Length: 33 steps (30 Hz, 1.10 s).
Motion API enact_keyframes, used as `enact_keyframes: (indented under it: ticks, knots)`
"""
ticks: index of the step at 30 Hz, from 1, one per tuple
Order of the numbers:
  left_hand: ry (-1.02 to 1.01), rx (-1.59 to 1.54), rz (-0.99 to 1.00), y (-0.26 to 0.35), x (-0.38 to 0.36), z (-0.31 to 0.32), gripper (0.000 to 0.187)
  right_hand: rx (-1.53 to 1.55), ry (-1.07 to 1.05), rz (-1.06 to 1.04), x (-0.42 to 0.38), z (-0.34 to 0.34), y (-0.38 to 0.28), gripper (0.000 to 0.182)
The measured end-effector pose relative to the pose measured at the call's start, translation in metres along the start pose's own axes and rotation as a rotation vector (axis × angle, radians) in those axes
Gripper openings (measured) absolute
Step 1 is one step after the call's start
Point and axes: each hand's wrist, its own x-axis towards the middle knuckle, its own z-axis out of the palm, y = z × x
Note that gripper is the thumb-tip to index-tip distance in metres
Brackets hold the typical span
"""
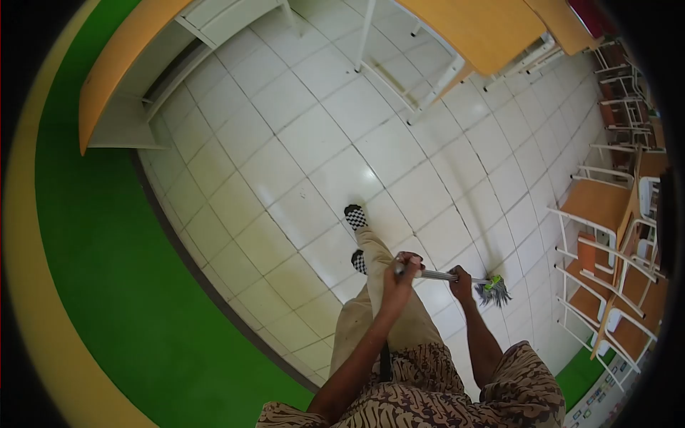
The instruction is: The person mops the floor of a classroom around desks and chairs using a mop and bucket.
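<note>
A mop with a grey metal handle (pixel 437 274) crosses in front of my legs. Near the handle's top end, my left hand (pixel 402 274) is closed around it. Farther down, on the side toward the mop head, my right hand (pixel 462 281) also grips the handle. The mop head (pixel 495 291) has a bright green clamp and grey strands, and it hangs low over the white tiled floor (pixel 314 157) to my right. Both forearms reach forward past my patterned shirt (pixel 428 374).
A green wall (pixel 128 285) curves along the left. A white desk with an orange-brown top (pixel 114 78) stands at upper left, and a wooden table (pixel 478 32) at upper right. Chairs with white frames (pixel 596 207) line the right side. My checkered shoes (pixel 355 217) are on the tiles.
</note>
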Motion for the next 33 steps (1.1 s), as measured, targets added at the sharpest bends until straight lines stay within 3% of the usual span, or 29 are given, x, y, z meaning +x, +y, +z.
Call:
enact_keyframes:
  ticks: [1,4,6,7,9,10,12,13,14,15,16,17,19,22,26,29,32,33]
  knots:
    - [0.046,-0.047,0.042,0.018,0.013,-0.008,0.02,0.042,0.15,-0.021,0.016,0.018,-0.028,0.016]
    - [0.175,0.182,0.219,0.113,0.054,-0.052,0.032,0.014,0.279,-0.162,0.088,0.079,-0.121,0.034]
    - [0.249,0.265,0.375,0.189,0.071,-0.082,0.037,0.125,0.199,-0.23,0.137,0.111,-0.215,0.032]
    - [0.34,0.296,0.412,0.223,0.074,-0.101,0.037,0.235,0.347,-0.428,0.162,0.127,-0.27,0.032]
    - [0.364,0.242,0.746,0.322,0.067,-0.104,0.033,0.346,0.353,-0.548,0.209,0.15,-0.369,0.035]
    - [0.301,0.074,0.904,0.355,0.063,-0.105,0.03,0.344,0.268,-0.633,0.227,0.13,-0.423,0.041]
    - [-0.042,0.109,1.003,0.404,0.048,-0.126,0.026,0.494,0.265,-0.796,0.269,0.132,-0.496,0.042]
    - [-0.045,0.107,1.002,0.419,0.054,-0.127,0.026,0.543,0.207,-0.866,0.291,0.136,-0.521,0.04]
    - [-0.184,0.268,1.073,0.434,0.061,-0.129,0.022,0.48,0.108,-0.919,0.315,0.135,-0.542,0.038]
    - [-0.322,0.429,1.14,0.447,0.071,-0.13,0.019,0.414,0.007,-0.973,0.341,0.133,-0.561,0.036]
    - [-0.32,0.426,1.144,0.452,0.084,-0.127,0.019,0.489,-0.098,-0.986,0.368,0.14,-0.574,0.033]
    - [-0.183,0.41,1.127,0.449,0.1,-0.117,0.017,0.564,-0.202,-0.993,0.397,0.145,-0.586,0.03]
    - [-0.005,0.434,1.027,0.447,0.13,-0.101,0.022,0.485,-0.078,-1.073,0.456,0.146,-0.6,0.019]
    - [0.142,0.443,1.051,0.402,0.2,-0.113,0.014,0.242,-0.152,-1.149,0.546,0.145,-0.593,0.022]
    - [0.283,0.44,0.876,0.377,0.274,-0.103,0.017,0.163,0.035,-1.123,0.629,0.162,-0.578,0.025]
    - [0.4,0.289,0.777,0.429,0.276,-0.112,0.015,0.283,0.107,-0.901,0.617,0.156,-0.606,0.037]
    - [0.205,0.369,0.882,0.532,0.267,-0.11,0.027,0.362,0.293,-0.782,0.583,0.148,-0.64,0.044]
    - [0.009,0.474,0.87,0.56,0.271,-0.113,0.028,0.33,0.184,-0.771,0.585,0.146,-0.646,0.044]
